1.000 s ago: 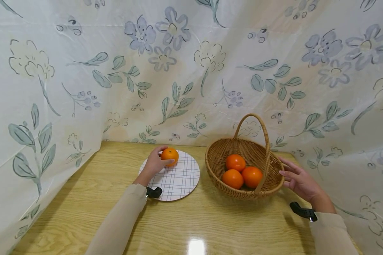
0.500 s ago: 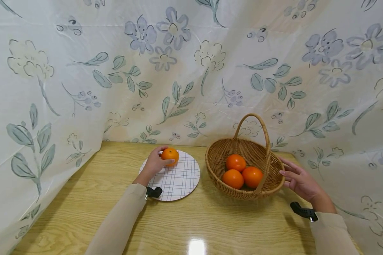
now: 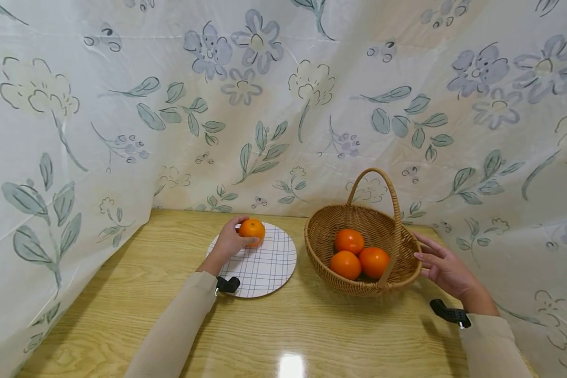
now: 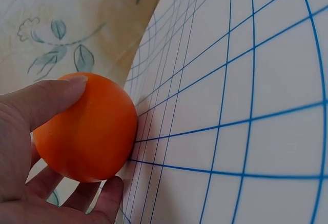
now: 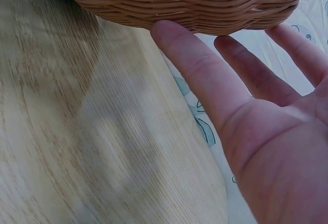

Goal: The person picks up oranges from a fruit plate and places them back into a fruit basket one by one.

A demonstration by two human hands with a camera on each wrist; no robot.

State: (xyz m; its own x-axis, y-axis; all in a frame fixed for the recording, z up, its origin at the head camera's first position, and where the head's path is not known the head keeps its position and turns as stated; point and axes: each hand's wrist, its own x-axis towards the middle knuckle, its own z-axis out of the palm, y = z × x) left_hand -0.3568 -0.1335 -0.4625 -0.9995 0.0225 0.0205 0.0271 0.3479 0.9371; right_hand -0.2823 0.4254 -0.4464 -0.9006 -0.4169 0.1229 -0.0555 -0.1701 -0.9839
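Note:
My left hand (image 3: 226, 244) grips an orange (image 3: 252, 232) at the back left of a round white mat (image 3: 269, 268) with blue grid lines. In the left wrist view, the thumb lies over the upper side of the orange (image 4: 92, 131) and the fingertips come round below it, close to the mat. My right hand (image 3: 446, 269) is at the right side of a brown wicker basket (image 3: 322, 231) with a tall arched handle. Its fingers are spread and fairly straight, fingertips against the woven wall (image 5: 205, 8) in the right wrist view.
Three more orange fruits, one of them the front left fruit (image 3: 345, 265), lie inside the basket. A light wooden table (image 3: 264, 336) bears everything. Flower-patterned cloth (image 3: 283, 105) hangs behind and at both sides. Black wrist cameras sit on both arms.

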